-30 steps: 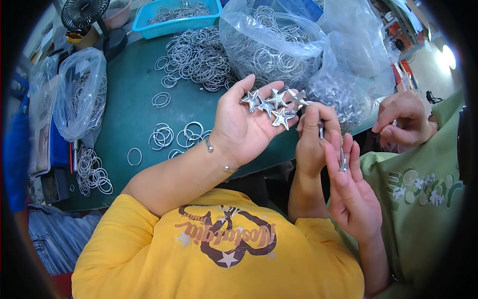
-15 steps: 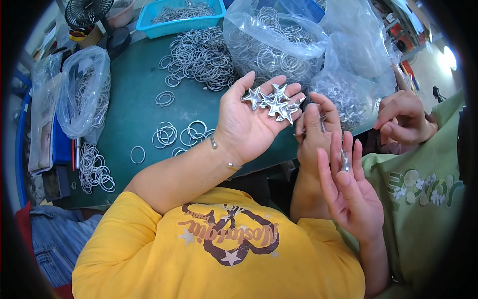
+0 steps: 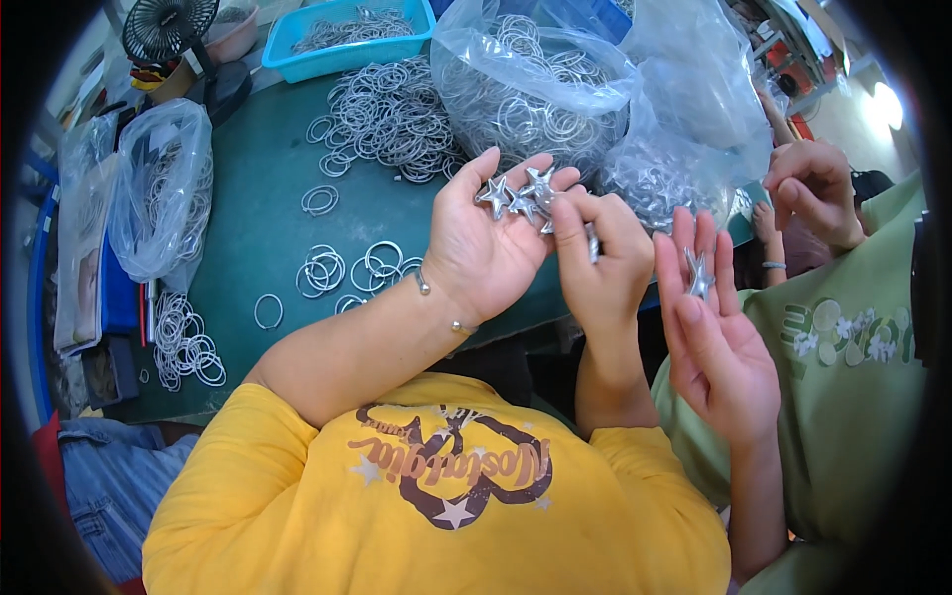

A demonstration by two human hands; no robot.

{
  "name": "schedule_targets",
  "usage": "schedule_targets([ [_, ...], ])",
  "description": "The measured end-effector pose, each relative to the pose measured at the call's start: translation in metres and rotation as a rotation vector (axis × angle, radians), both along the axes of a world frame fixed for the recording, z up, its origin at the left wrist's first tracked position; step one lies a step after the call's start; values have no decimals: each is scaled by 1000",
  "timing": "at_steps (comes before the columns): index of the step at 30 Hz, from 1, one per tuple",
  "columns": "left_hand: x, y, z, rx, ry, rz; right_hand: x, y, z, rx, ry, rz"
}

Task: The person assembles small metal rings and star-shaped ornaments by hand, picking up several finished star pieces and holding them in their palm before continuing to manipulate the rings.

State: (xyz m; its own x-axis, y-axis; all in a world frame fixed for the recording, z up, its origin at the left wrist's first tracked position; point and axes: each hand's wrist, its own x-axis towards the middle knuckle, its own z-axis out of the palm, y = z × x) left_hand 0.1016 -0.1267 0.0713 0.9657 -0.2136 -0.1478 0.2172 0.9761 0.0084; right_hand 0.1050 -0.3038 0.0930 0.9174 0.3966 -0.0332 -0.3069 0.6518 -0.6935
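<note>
The right hand (image 3: pixel 595 263) had closed in, pinching one small silver metal star (image 3: pixel 542 188) (sorting, seemingly) from the open, cupped left hand (image 3: pixel 486 243); lifting needed care.

Several small silver star charms (image 3: pixel 518 198) are lying flat in a cluster on the upturned fingers of the left hand (image 3: pixel 486 243), while the right hand (image 3: pixel 595 260) is pinching the rightmost one.

This is a small workshop where people put little metal parts together. A green bench (image 3: pixel 258 248) at the upper left is covered with piles of rings (image 3: pixel 392 114). Clear bags (image 3: pixel 535 84) and a blue tray (image 3: pixel 347 40) hold more. A fan (image 3: pixel 169 25) stands in the corner.
</note>
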Motion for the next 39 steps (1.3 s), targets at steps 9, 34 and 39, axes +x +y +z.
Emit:
schedule_targets([
  [9, -2, 1, -4, -43, 5, 3, 22, 41, -21, -314, -262, -329],
  [34, 100, -76, 107, 614, -204, -91, 37, -64, 136, -2704, -2406, -1047],
  [39, 117, -77, 91, 875, -155, -92, 35, -36, 149, -2845, -2802, -763],
])
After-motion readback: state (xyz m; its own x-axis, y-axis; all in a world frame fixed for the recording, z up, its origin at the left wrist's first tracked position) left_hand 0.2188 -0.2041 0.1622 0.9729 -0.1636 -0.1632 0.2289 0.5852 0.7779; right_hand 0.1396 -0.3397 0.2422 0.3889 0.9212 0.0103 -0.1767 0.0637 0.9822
